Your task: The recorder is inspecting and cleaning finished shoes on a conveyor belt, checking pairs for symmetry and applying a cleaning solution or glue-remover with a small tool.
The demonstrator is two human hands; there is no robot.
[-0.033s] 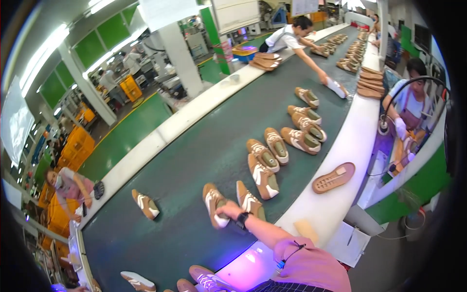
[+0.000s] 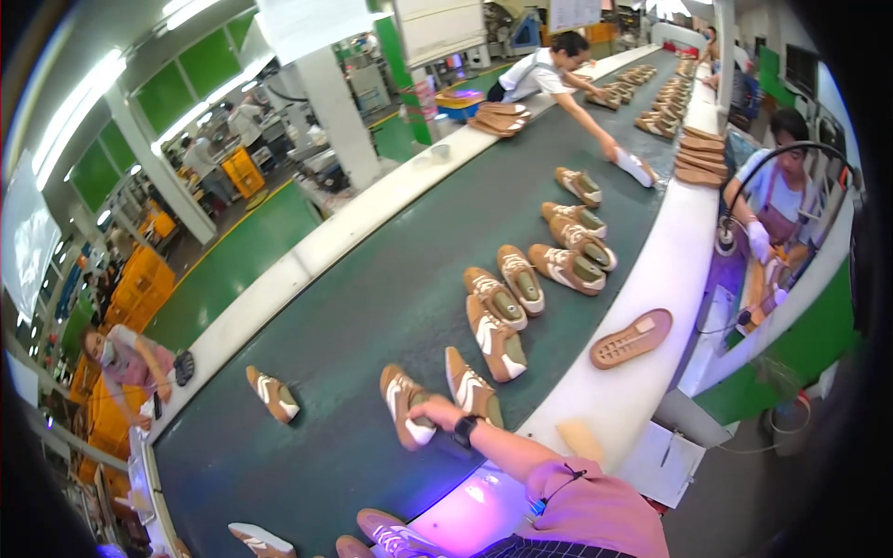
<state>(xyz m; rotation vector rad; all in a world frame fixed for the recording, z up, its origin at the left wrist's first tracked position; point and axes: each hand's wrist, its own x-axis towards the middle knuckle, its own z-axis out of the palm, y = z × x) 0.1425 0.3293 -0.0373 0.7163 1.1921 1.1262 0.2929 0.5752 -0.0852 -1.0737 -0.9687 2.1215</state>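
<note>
My right hand (image 2: pixel 437 411) comes in from the lower right, a black watch on its wrist. Its fingers are closed at the heel end of a brown and white sneaker (image 2: pixel 400 395) on the dark green conveyor belt (image 2: pixel 344 325). Right beside that hand is another sneaker (image 2: pixel 470 381), partly covered by my wrist. Several matching sneakers (image 2: pixel 496 339) line the belt farther off, and one lone sneaker (image 2: pixel 273 394) lies to the left. My left hand is out of sight.
A brown sole (image 2: pixel 633 339) lies on the white ledge (image 2: pixel 558 409) at the right. Stacked soles (image 2: pixel 699 158) stand farther along it. Across the belt, a person (image 2: pixel 549 74) reaches over it to a white shoe piece (image 2: pixel 634 167). More sneakers (image 2: pixel 395 530) sit at the bottom edge.
The whole view has shifted slightly, putting most things a little farther left. My right hand keeps its grip on the same sneaker.
</note>
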